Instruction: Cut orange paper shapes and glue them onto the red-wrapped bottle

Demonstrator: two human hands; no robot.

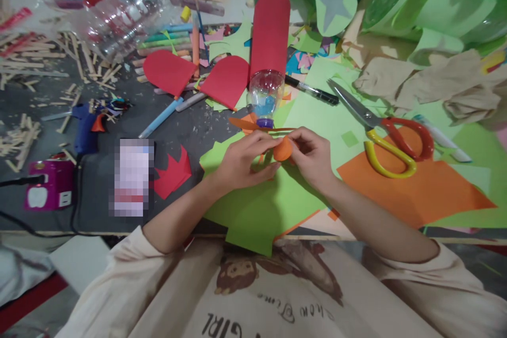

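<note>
Between my two hands is a small rounded orange paper piece [282,149]. My left hand [249,157] pinches it from the left, thumb and fingers bent round it. From the right, my right hand [312,156] grips its edge with closed fingers. A long thin orange strip [243,124] lies just beyond my fingertips. Past that, a clear plastic bottle [266,92] wrapped in red paper [270,31] lies with its purple cap towards me. Green paper [245,206] is under my hands.
Scissors [370,119] rest on green and orange paper [428,190] at the right, near a black marker [312,90]. Two red paper shapes [168,71] lie left of the bottle. A blue glue gun [85,129], a phone [132,177] and a purple box [49,185] are farther left.
</note>
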